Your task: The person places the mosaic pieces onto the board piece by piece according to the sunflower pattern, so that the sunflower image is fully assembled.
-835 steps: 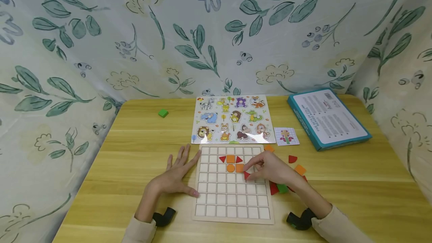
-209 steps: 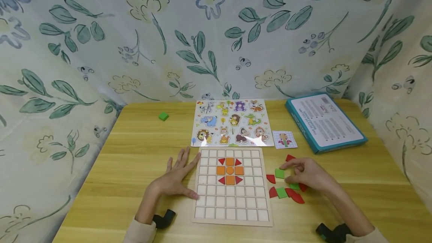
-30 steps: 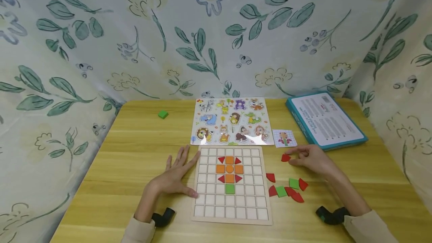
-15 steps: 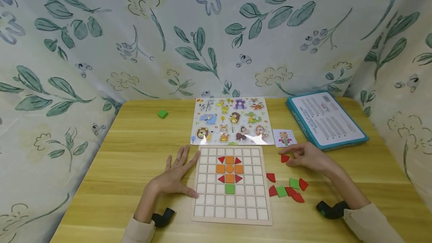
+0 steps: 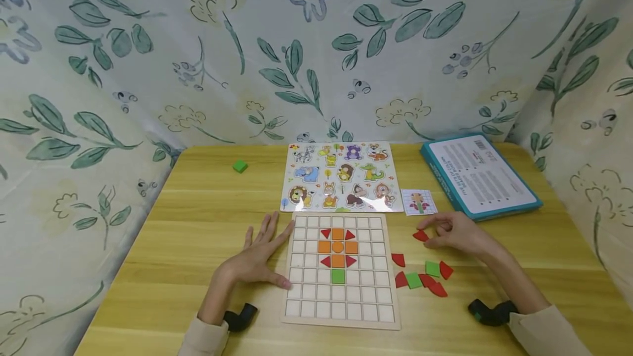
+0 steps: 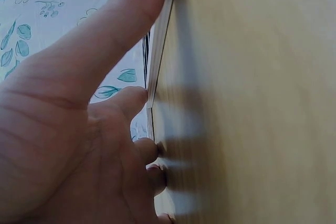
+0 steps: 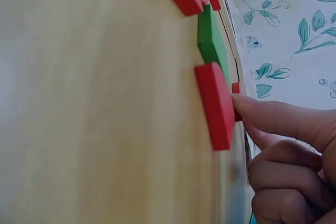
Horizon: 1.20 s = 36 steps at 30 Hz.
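Observation:
My left hand (image 5: 255, 260) lies with spread fingers on the table, its thumb and index fingertip at the left edge of the wooden grid board (image 5: 316, 309). On the board sit orange squares (image 5: 338, 261) around an orange round piece (image 5: 338, 246), red triangles (image 5: 325, 261) at the corners, and a green square (image 5: 338, 276) below. Right of the board, my right hand (image 5: 455, 232) pinches a red quarter-circle piece (image 5: 420, 235) between thumb and index finger. In the right wrist view the thumb presses on that red piece (image 7: 237, 109), mostly hidden behind another red piece (image 7: 215, 108).
Near the board's right side lie loose red quarter-circles (image 5: 398, 260) and green squares (image 5: 432, 268). Behind are an animal puzzle (image 5: 341, 176), a small pattern card (image 5: 418, 202) and a teal-edged box (image 5: 484, 174). A lone green block (image 5: 240, 166) lies at the back left.
Since the earliest frame, orange squares, red triangles and a green square have been added to the board. Over the last second the right hand turns the red piece slightly near the same spot; the left stays.

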{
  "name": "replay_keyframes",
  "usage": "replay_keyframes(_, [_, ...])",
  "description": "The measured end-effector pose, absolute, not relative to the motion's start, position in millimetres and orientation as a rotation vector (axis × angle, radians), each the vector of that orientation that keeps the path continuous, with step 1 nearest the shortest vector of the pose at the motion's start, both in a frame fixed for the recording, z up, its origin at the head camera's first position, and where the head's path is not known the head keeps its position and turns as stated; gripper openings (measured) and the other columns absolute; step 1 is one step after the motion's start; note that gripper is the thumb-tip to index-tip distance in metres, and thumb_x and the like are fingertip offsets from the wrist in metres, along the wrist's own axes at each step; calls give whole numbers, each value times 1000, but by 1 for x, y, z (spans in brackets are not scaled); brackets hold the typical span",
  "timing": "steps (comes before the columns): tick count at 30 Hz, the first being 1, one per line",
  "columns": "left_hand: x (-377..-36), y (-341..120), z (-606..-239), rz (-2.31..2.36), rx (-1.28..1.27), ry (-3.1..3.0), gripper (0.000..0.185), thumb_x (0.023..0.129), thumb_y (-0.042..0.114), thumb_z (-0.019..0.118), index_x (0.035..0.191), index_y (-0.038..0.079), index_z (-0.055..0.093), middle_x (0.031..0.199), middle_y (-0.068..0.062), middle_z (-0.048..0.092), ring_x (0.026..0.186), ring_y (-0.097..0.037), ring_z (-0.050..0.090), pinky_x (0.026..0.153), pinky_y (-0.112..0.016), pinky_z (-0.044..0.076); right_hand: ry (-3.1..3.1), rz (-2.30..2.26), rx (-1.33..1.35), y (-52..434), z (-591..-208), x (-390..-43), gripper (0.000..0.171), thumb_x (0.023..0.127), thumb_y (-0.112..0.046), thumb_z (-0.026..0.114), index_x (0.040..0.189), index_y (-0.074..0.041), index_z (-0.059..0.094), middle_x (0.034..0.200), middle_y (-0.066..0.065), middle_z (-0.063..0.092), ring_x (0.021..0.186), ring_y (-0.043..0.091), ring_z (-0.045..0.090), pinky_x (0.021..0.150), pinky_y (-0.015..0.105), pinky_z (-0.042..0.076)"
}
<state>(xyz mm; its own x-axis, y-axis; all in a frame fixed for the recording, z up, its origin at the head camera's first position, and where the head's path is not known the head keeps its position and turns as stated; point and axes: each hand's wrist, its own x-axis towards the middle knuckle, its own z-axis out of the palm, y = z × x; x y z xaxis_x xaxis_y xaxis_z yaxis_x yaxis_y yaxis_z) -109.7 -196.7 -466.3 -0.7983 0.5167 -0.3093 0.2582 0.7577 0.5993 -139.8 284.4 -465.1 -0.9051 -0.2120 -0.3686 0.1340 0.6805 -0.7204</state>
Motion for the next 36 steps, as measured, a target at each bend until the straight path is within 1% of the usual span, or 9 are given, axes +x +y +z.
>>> replay_keyframes(7, [-109,-197,-465,766,588,2496,129,72,50,91,168,22,8,170,-19,-25,158,-42,-26,120,-71,-21,2465,-1105,-31,286,-462,-129,44,82,-31,88,115,-7,71,68,-1,40,66,18,42,59,29,30])
replay_keyframes(14, [-108,-197,-464,757,588,2493,130,72,49,91,167,21,7,170,-20,-26,157,-42,-26,120,-72,-21,2440,-1104,-71,290,-459,-125,38,85,-23,85,117,-5,73,67,-1,37,64,17,41,60,28,29])
replay_keyframes(20, [-108,-196,-465,768,600,2493,130,72,49,91,168,20,8,170,-21,-25,157,-43,-25,119,-73,-20,2404,-1138,-84,289,-458,-124,40,82,-25,88,111,-4,72,66,-1,39,60,15,41,55,26,30])
replay_keyframes(23, [-108,-196,-464,772,596,2486,129,73,49,91,167,20,8,170,-21,-25,157,-43,-26,119,-73,-21,2386,-1163,-144,290,-459,-126,43,82,-22,88,117,-3,71,66,-2,35,59,14,38,54,27,28])
replay_keyframes(27, [-108,-197,-465,770,590,2484,129,72,50,91,167,21,8,170,-20,-26,157,-42,-26,120,-72,-21,2339,-1189,-276,289,-461,-131,45,85,-16,85,125,-3,71,66,-2,32,59,12,36,57,28,30])
replay_keyframes(32, [-108,-197,-466,767,598,2488,129,72,50,91,168,22,8,170,-19,-25,157,-42,-26,119,-72,-20,2288,-1205,-369,288,-462,-135,37,87,-14,83,120,-2,73,65,-3,33,57,11,35,55,27,29])
replay_keyframes(36, [-109,-197,-467,756,602,2493,129,73,50,90,168,22,7,170,-19,-26,157,-42,-26,120,-72,-20,2292,-1175,-387,287,-460,-137,41,86,-13,83,124,-3,71,64,-2,33,56,10,35,53,26,29])
